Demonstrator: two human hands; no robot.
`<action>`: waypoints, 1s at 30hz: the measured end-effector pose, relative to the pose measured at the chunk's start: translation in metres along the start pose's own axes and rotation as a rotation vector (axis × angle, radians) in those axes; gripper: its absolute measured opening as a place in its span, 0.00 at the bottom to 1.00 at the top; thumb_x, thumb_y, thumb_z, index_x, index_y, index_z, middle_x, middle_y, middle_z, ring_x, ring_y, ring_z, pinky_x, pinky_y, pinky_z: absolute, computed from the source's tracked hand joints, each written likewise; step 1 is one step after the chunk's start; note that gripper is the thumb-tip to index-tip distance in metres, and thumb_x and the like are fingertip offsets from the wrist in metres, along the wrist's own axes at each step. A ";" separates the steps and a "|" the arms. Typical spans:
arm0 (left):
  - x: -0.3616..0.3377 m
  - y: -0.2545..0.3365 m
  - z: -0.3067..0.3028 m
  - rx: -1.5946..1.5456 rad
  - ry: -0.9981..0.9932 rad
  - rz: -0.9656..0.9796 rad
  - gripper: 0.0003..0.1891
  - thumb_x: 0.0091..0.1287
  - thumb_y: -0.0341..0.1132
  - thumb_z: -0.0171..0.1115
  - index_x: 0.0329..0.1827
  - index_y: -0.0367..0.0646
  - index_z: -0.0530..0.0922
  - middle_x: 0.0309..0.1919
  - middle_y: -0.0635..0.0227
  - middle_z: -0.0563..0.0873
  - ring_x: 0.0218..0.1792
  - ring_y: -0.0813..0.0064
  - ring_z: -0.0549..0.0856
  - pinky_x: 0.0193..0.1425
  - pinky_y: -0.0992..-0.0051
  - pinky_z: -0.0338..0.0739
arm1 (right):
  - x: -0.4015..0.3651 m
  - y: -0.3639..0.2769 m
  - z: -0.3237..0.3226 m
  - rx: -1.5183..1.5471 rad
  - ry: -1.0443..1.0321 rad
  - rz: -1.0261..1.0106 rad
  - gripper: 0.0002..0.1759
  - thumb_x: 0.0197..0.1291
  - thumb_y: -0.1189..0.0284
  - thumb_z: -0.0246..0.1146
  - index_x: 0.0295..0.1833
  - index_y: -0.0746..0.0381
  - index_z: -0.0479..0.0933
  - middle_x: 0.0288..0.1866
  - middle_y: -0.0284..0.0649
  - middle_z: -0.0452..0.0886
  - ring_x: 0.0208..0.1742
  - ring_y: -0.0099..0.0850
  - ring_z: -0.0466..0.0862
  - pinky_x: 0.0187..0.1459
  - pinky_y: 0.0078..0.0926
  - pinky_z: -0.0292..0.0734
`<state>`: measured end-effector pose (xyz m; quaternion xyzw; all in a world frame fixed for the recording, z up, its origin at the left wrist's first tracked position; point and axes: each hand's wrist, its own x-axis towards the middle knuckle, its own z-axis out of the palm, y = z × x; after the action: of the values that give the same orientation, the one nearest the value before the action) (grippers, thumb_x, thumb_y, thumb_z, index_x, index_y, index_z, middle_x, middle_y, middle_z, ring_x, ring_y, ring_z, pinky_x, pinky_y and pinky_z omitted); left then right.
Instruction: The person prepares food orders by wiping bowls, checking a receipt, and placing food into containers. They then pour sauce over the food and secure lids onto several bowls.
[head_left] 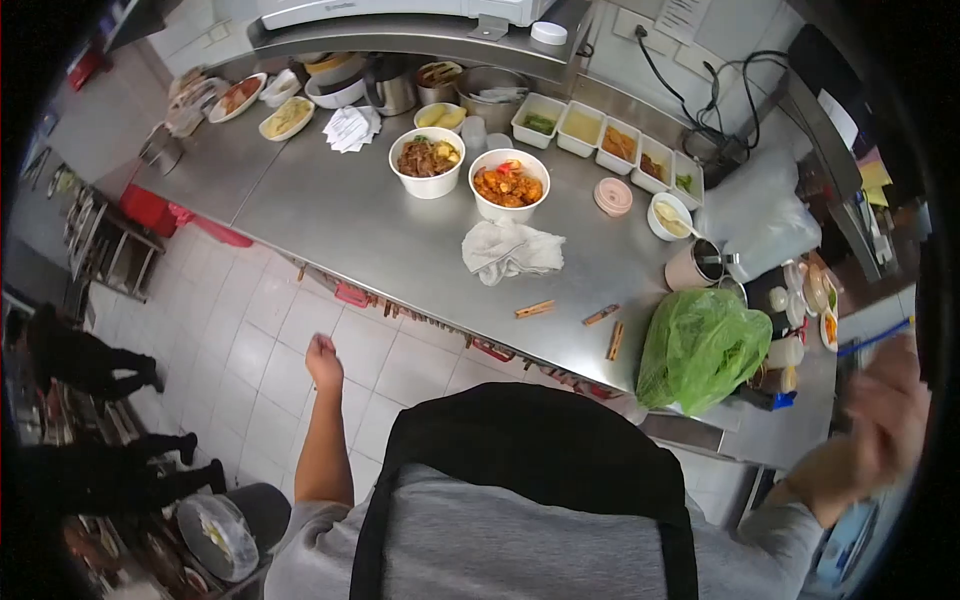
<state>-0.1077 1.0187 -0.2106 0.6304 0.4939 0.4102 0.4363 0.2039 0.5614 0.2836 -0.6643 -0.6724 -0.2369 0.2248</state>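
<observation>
My left hand [322, 362] hangs over the tiled floor in front of the counter, its fingers curled in and nothing showing in them. Far to the right, my right hand [885, 410] is raised near the counter's end and smeared by motion, so I cannot tell what its fingers do. A green plastic bag [705, 350] stands on the counter between my body and that hand. Two white paper bowls of food stand mid-counter, one with dark meat [428, 162] and one with orange-red pieces [508, 187]. A crumpled white cloth [512, 250] lies before them.
Clothespins [535, 310] lie near the counter's front edge. White tubs of ingredients [581, 130] line the back, with a small white bowl [670, 216] closer. Plated dishes [287, 119] stand back left. Two people in dark clothes [90, 360] and a bin [217, 533] are at left.
</observation>
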 end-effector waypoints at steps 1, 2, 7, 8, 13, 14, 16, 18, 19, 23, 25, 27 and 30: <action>0.016 0.011 0.017 -0.084 -0.003 0.007 0.10 0.60 0.19 0.39 0.23 0.39 0.64 0.19 0.73 0.67 0.24 0.82 0.65 0.28 0.82 0.62 | 0.009 -0.003 0.031 0.082 -0.067 0.050 0.09 0.38 0.72 0.65 0.27 0.66 0.77 0.24 0.43 0.76 0.26 0.32 0.73 0.31 0.25 0.66; 0.022 0.040 0.031 -0.021 -0.068 0.094 0.09 0.59 0.18 0.39 0.23 0.39 0.64 0.20 0.72 0.67 0.24 0.82 0.65 0.28 0.82 0.62 | 0.010 -0.005 0.063 0.191 -0.146 0.245 0.09 0.39 0.73 0.66 0.27 0.67 0.77 0.23 0.40 0.75 0.27 0.33 0.75 0.30 0.27 0.68; 0.019 0.078 0.064 -0.142 -0.213 0.271 0.08 0.58 0.19 0.41 0.25 0.41 0.65 0.20 0.74 0.67 0.24 0.83 0.64 0.29 0.82 0.60 | -0.053 0.017 0.276 0.361 -0.429 0.612 0.08 0.48 0.73 0.65 0.35 0.62 0.80 0.29 0.43 0.79 0.31 0.40 0.79 0.34 0.32 0.74; 0.013 0.076 0.059 -0.147 -0.231 0.221 0.07 0.57 0.17 0.42 0.27 0.38 0.67 0.22 0.72 0.68 0.26 0.81 0.66 0.32 0.82 0.63 | -0.062 0.018 0.315 0.249 -0.402 0.546 0.08 0.48 0.72 0.64 0.37 0.60 0.81 0.33 0.41 0.80 0.36 0.41 0.79 0.40 0.34 0.74; -0.017 0.095 0.039 0.006 -0.182 0.239 0.05 0.59 0.19 0.48 0.34 0.37 0.72 0.26 0.68 0.74 0.31 0.78 0.74 0.40 0.80 0.71 | -0.072 0.052 0.399 0.043 -0.538 0.559 0.15 0.47 0.68 0.63 0.44 0.54 0.80 0.41 0.41 0.80 0.46 0.41 0.77 0.49 0.36 0.70; -0.017 0.099 0.039 0.034 -0.165 0.263 0.04 0.60 0.21 0.50 0.35 0.37 0.73 0.27 0.67 0.76 0.32 0.77 0.75 0.42 0.79 0.72 | -0.075 0.070 0.413 0.078 -0.411 0.657 0.15 0.47 0.68 0.62 0.43 0.55 0.80 0.41 0.41 0.80 0.45 0.42 0.78 0.48 0.37 0.71; -0.016 0.103 0.051 -0.011 -0.169 0.285 0.04 0.61 0.25 0.54 0.38 0.37 0.74 0.30 0.66 0.78 0.35 0.75 0.78 0.43 0.77 0.73 | -0.070 0.096 0.433 0.124 -0.291 0.883 0.14 0.49 0.67 0.61 0.43 0.57 0.80 0.40 0.43 0.80 0.44 0.42 0.79 0.46 0.37 0.72; 0.000 0.123 0.088 -0.152 -0.294 0.259 0.08 0.62 0.31 0.58 0.40 0.36 0.75 0.33 0.64 0.80 0.37 0.72 0.79 0.44 0.75 0.74 | -0.054 0.113 0.443 0.142 -0.290 1.134 0.14 0.50 0.66 0.60 0.42 0.58 0.80 0.40 0.44 0.80 0.43 0.41 0.79 0.45 0.36 0.73; 0.009 0.141 0.111 -0.220 -0.398 0.229 0.10 0.62 0.34 0.60 0.41 0.36 0.76 0.34 0.63 0.81 0.37 0.71 0.80 0.44 0.74 0.74 | -0.049 0.121 0.446 0.214 -0.319 1.144 0.13 0.52 0.66 0.60 0.43 0.58 0.80 0.40 0.43 0.81 0.43 0.39 0.80 0.44 0.36 0.73; 0.045 0.207 0.198 -0.093 -0.475 0.152 0.15 0.59 0.41 0.63 0.37 0.35 0.78 0.32 0.58 0.83 0.35 0.66 0.83 0.43 0.70 0.76 | -0.033 0.142 0.419 0.668 -0.062 1.301 0.10 0.57 0.65 0.58 0.41 0.58 0.77 0.37 0.38 0.80 0.38 0.34 0.81 0.40 0.37 0.74; 0.066 0.209 0.241 0.095 -0.497 0.136 0.17 0.56 0.43 0.65 0.35 0.35 0.78 0.32 0.54 0.83 0.36 0.59 0.83 0.42 0.66 0.76 | -0.012 0.157 0.384 0.939 0.196 1.300 0.08 0.59 0.65 0.58 0.38 0.58 0.74 0.35 0.35 0.79 0.34 0.32 0.80 0.38 0.38 0.74; 0.068 0.215 0.268 0.155 -0.481 0.096 0.16 0.55 0.43 0.65 0.33 0.36 0.77 0.31 0.54 0.83 0.36 0.57 0.82 0.42 0.63 0.75 | 0.004 0.175 0.364 1.181 0.388 1.195 0.07 0.61 0.66 0.57 0.35 0.57 0.71 0.34 0.33 0.77 0.29 0.30 0.78 0.34 0.38 0.74; 0.071 0.216 0.279 0.304 -0.454 0.148 0.15 0.55 0.42 0.64 0.33 0.38 0.75 0.29 0.58 0.82 0.30 0.66 0.82 0.33 0.68 0.77 | 0.031 0.186 0.373 1.292 0.545 1.246 0.09 0.62 0.67 0.57 0.32 0.58 0.65 0.32 0.34 0.76 0.28 0.30 0.77 0.33 0.38 0.75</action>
<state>0.2263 1.0195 -0.0772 0.7986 0.3919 0.2105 0.4053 0.3940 0.8175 0.0128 -0.5728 -0.1206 0.1980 0.7862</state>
